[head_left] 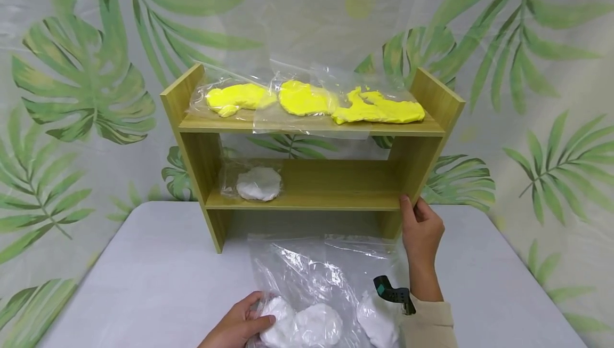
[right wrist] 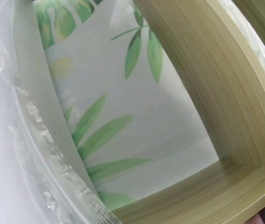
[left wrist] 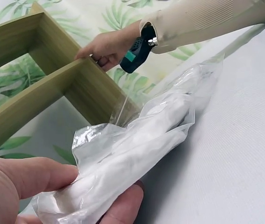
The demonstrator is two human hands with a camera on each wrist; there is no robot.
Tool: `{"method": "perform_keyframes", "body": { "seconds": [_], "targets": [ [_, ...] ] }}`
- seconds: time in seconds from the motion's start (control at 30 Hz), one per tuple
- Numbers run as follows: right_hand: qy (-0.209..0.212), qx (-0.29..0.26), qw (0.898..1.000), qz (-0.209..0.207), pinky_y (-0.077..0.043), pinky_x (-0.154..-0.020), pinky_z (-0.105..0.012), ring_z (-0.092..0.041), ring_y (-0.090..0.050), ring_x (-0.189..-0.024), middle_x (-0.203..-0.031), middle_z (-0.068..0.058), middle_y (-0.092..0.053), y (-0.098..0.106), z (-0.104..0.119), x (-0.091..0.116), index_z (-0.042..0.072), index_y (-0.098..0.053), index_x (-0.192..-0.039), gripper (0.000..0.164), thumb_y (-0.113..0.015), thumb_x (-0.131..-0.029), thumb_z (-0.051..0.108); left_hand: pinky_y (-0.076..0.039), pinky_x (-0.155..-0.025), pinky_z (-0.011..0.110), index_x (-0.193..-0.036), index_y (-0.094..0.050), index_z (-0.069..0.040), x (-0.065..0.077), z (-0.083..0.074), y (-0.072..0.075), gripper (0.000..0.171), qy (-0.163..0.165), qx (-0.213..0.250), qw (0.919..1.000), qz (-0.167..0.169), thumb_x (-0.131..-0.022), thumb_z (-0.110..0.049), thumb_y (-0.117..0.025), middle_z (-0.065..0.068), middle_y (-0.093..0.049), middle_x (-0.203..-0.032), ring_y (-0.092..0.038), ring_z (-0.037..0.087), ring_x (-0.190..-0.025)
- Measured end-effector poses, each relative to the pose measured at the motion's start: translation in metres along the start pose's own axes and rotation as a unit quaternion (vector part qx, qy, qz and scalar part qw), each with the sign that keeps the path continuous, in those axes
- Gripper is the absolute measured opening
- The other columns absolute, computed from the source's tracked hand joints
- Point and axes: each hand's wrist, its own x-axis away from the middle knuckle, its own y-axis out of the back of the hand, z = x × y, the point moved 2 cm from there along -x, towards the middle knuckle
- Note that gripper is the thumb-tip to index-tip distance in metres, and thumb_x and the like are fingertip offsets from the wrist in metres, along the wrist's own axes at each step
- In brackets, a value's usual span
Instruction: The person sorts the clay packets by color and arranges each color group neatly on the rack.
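Left hand (head_left: 235, 324): grip pinching white bags (head_left: 318, 324), in front of shelf (head_left: 336, 177). Right hand (head_left: 424, 231): grip pinching shelf's right side. Slick plastic could slip loose; hard tug could skew shelf.

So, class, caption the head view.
Left hand grips a rounded white lump in clear plastic; right hand grips a brown wooden shelf.

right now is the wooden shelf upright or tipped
Upright: the wooden shelf has side panels rising from the table, boards roughly level.
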Motion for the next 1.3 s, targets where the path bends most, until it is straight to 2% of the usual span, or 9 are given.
{"method": "perform_keyframes", "body": {
  "seconds": [0.17, 0.3, 0.43, 0.63, 0.8, 0.97, 1.3],
  "targets": [
    [0.0, 0.008, 1.0, 0.003, -0.047, -0.072, -0.008, 0.0, -0.063, -0.088, -0.107, -0.009, -0.071, -0.001, 0.0, 0.001, 0.009, -0.071, -0.117, 0.041, -0.062, -0.093, 0.041, -0.054, -0.074, 0.027, -0.138, -0.034, 0.01, 0.001, -0.002, 0.001, 0.053, -0.011, 0.011, 0.9997, 0.021, -0.094, -0.009, -0.059, 0.011, -0.068, -0.103, -0.067, 0.018, -0.086],
    [0.005, 0.008, 1.0, -0.001, -0.047, -0.07, -0.007, 0.005, -0.062, -0.085, -0.106, -0.009, -0.072, -0.001, 0.0, 0.001, 0.008, -0.071, -0.116, 0.04, -0.062, -0.093, 0.04, -0.054, -0.074, 0.027, -0.137, -0.033, 0.011, 0.003, -0.006, 0.002, 0.052, -0.025, 0.009, 0.9991, 0.032, -0.095, -0.008, -0.057, 0.012, -0.068, -0.102, -0.067, 0.017, -0.086],
    [0.01, 0.005, 1.0, -0.006, -0.046, -0.07, -0.006, 0.008, -0.06, -0.083, -0.104, -0.01, -0.072, -0.001, -0.001, 0.0, 0.008, -0.072, -0.115, 0.039, -0.062, -0.093, 0.039, -0.054, -0.074, 0.027, -0.139, -0.029, 0.013, 0.004, -0.013, 0.002, 0.056, -0.03, 0.0, 0.9993, 0.023, -0.095, -0.007, -0.056, 0.012, -0.068, -0.102, -0.066, 0.015, -0.087],
    [0.009, 0.006, 1.0, -0.003, -0.047, -0.073, -0.008, 0.002, -0.063, -0.089, -0.107, -0.009, -0.071, 0.0, -0.001, 0.0, 0.01, -0.071, -0.117, 0.039, -0.062, -0.093, 0.039, -0.053, -0.077, 0.026, -0.141, -0.023, 0.013, 0.008, -0.023, 0.004, 0.061, -0.028, -0.001, 0.9996, 0.008, -0.095, -0.009, -0.056, 0.014, -0.068, -0.104, -0.065, 0.014, -0.089],
    [0.01, 0.001, 1.0, -0.004, -0.047, -0.072, -0.008, 0.006, -0.062, -0.087, -0.106, -0.01, -0.071, -0.001, -0.001, 0.0, 0.009, -0.071, -0.116, 0.038, -0.062, -0.093, 0.039, -0.053, -0.078, 0.026, -0.144, -0.014, 0.015, 0.012, -0.03, 0.004, 0.068, -0.04, 0.018, 0.999, 0.013, -0.096, -0.008, -0.055, 0.012, -0.068, -0.103, -0.065, 0.013, -0.089],
    [0.008, 0.005, 1.0, -0.003, -0.047, -0.073, -0.008, 0.005, -0.062, -0.088, -0.107, -0.009, -0.071, 0.0, -0.001, 0.0, 0.01, -0.071, -0.117, 0.04, -0.062, -0.093, 0.04, -0.053, -0.079, 0.026, -0.145, -0.011, 0.015, 0.015, -0.036, 0.003, 0.069, -0.056, 0.028, 0.9977, 0.023, -0.095, -0.006, -0.055, 0.011, -0.069, -0.102, -0.066, 0.012, -0.09],
    [0.009, 0.009, 1.0, 0.001, -0.048, -0.074, -0.01, -0.008, -0.066, -0.094, -0.109, -0.008, -0.071, 0.0, 0.0, 0.001, 0.012, -0.07, -0.119, 0.04, -0.061, -0.093, 0.041, -0.052, -0.081, 0.025, -0.147, 0.003, 0.014, 0.025, -0.052, 0.005, 0.082, -0.053, 0.02, 0.9984, -0.005, -0.095, -0.008, -0.057, 0.011, -0.068, -0.107, -0.065, 0.011, -0.094]
  ]
}}
